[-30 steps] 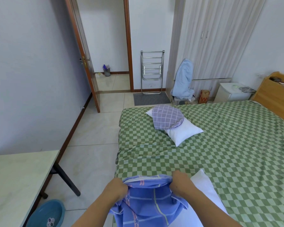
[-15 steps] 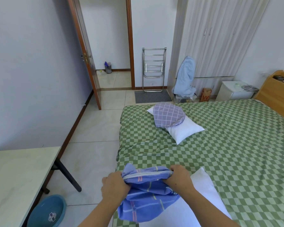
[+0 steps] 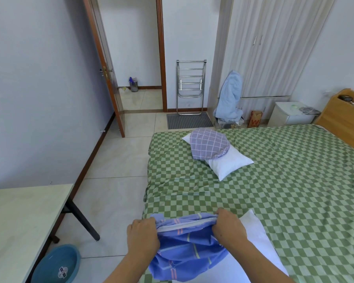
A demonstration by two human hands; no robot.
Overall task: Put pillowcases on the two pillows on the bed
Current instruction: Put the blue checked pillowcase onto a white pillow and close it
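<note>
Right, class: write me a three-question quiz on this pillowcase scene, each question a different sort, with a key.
1. True or false: both hands grip the blue striped pillowcase.
2. What lies on the far white pillow? A) towel B) purple checked pillowcase C) book
3. Fill in: the blue basin sits on the ____.

Key: 1 true, left hand and right hand hold its open edge; 2 B; 3 floor.

Blue striped pillowcase [image 3: 188, 250] over a plain white pillow [image 3: 260, 244], green-and-pale checked bedsheet [image 3: 284, 190] underneath, and up ahead a lilac grid-check pillowcase [image 3: 209, 147] on another white pillow [image 3: 229, 165], teal basin [image 3: 55, 264] on the floor.
</note>
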